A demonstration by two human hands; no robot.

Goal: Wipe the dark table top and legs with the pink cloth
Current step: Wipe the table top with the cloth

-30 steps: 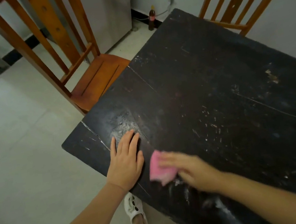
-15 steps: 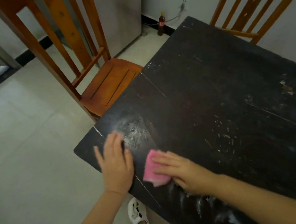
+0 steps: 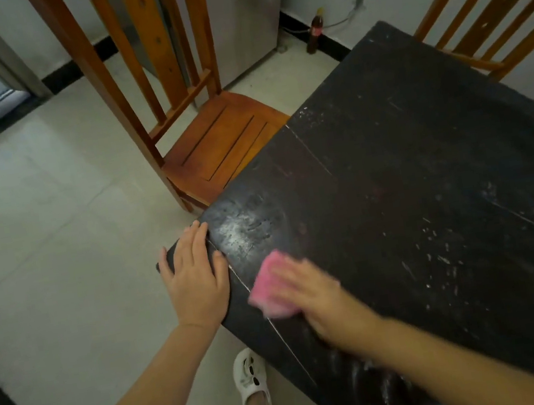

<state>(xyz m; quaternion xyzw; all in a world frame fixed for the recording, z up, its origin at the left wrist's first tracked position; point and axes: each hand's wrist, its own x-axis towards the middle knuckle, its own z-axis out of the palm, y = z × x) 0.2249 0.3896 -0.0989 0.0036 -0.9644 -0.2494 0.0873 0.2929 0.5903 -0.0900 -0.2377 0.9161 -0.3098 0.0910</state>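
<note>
- right hand pressed the pink cloth flat near the table corner
- left hand lay open, bracing that corner
- probably best overlapping strokes toward the scuffed patch, firm pressure

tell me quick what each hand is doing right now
Left hand: open, flat on the table corner.
Right hand: open, blurred, fingers pressing the pink cloth on the table top.

The dark worktop is carrying the pink cloth and white flecks, standing on pale floor tiles.
</note>
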